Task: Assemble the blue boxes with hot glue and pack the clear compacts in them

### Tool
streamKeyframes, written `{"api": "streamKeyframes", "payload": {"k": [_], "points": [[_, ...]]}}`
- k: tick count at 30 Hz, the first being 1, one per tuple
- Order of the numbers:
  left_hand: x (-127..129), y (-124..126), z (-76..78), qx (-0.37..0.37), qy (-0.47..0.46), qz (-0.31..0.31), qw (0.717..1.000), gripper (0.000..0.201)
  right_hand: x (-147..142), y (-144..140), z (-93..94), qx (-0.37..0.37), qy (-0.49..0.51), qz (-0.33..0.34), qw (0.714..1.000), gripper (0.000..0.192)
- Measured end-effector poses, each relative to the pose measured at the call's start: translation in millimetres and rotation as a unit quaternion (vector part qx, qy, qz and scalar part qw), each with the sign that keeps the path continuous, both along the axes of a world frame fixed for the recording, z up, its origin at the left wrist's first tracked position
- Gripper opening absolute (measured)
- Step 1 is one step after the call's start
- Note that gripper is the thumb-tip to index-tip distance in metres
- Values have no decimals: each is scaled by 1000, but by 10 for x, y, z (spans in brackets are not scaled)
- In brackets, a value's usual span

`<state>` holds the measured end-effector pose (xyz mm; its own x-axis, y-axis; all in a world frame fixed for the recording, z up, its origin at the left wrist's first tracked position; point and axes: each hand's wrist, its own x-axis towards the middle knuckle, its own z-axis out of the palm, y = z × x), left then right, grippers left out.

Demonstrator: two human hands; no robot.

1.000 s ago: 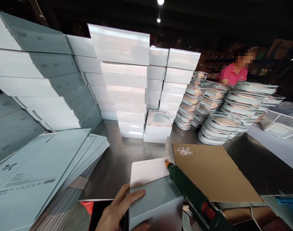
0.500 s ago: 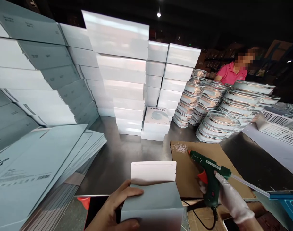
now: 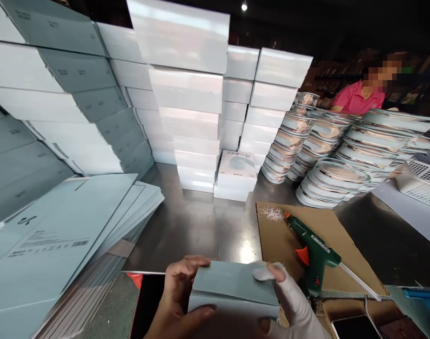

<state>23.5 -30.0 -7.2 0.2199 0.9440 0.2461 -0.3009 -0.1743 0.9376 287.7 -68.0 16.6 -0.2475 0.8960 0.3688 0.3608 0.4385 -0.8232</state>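
Observation:
A small grey-blue box [image 3: 236, 287] sits at the bottom centre, its flap folded down flat. My bare left hand [image 3: 174, 299] grips its left side. My right hand [image 3: 289, 301], in a white glove, presses on the box's top right corner. A green glue gun [image 3: 312, 249] with an orange trigger lies by itself on a brown cardboard sheet [image 3: 331, 226], just right of the box.
Tall stacks of white and grey-blue boxes [image 3: 187, 94] fill the back and left. Flat unfolded cartons [image 3: 67, 235] lean at the left. Stacks of lidded glass dishes [image 3: 328, 141] stand at the right, with a person in a pink shirt [image 3: 359, 96] behind. The table [image 3: 201, 226] is steel.
My right hand set the glue gun down on the cardboard and moved onto the box. The box's white flap, upright before, is now folded shut.

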Motion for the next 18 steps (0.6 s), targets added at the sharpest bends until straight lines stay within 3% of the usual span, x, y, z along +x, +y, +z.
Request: {"api": "streamKeyframes", "payload": {"k": [5, 8, 12, 14, 15, 17, 18], "points": [[-211, 137, 87, 95, 153, -127, 976, 25, 103, -27, 165, 16, -96, 55, 994, 70], [-282, 197, 162, 81, 205, -181, 958, 19, 71, 3, 264, 23, -114, 91, 989, 71], [-314, 227, 251, 64, 211, -191, 956, 16, 74, 35, 308, 38, -107, 98, 989, 68], [-358, 261, 261, 72, 191, -147, 968, 14, 118, 30, 287, -2, -67, 83, 994, 60], [-385, 284, 249, 64, 173, -95, 978, 13, 145, 25, 270, -44, -20, 69, 996, 59], [-415, 333, 178, -6, 101, 76, 992, 22, 191, 21, 235, -147, 85, 18, 985, 65], [-407, 354, 121, -71, 51, 157, 984, 31, 204, 24, 225, -186, 113, -15, 976, 68]]}}
